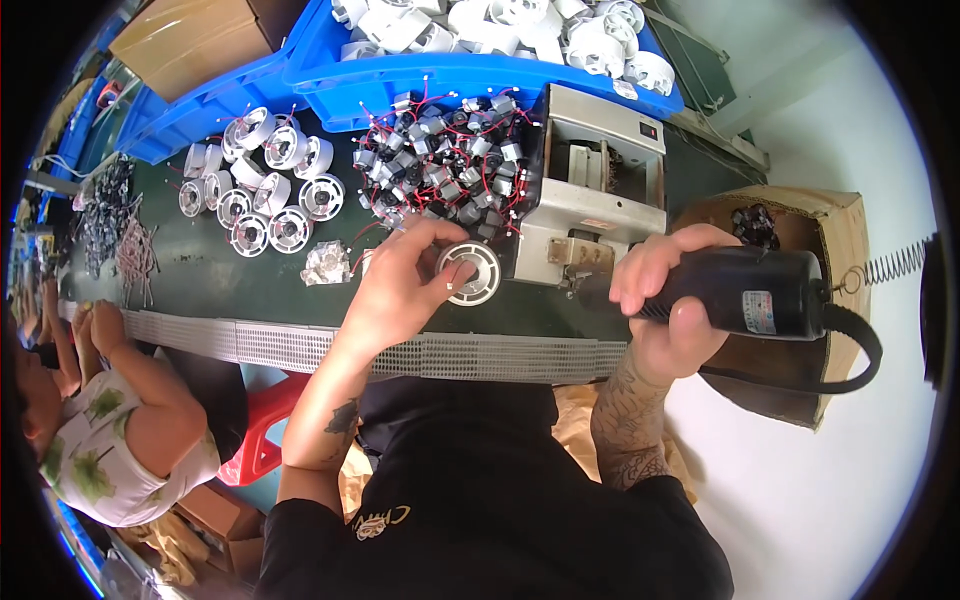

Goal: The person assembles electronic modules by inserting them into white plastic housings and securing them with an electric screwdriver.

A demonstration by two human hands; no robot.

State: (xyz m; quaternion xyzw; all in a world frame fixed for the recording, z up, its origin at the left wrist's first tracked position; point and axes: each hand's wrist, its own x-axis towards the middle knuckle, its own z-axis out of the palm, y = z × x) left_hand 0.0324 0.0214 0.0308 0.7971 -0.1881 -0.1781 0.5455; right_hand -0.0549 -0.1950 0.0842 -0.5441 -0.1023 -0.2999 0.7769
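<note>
My left hand [388, 290] grips a round white plastic housing [487, 272] by its near side, the thumb resting inside its ring. In my right hand [665, 300] is a black electric screwdriver [715, 285], lying almost level, with its tip pointing left. That tip is close to the front of a grey metal screw feeder [605, 215]; whether they touch I cannot tell. Beyond my left hand lies a heap of small grey motors [440, 160] with red wires. A crumpled silvery packet [326, 262] sits left of the hand.
Several white housings [270, 190] stand at the left. Behind are blue bins [480, 85], one heaped with white parts [500, 25]. A perforated pale strip [480, 357] edges the bench. At right, a cardboard box [840, 240] and a coiled spring [895, 265]. Another person [130, 430] works at left.
</note>
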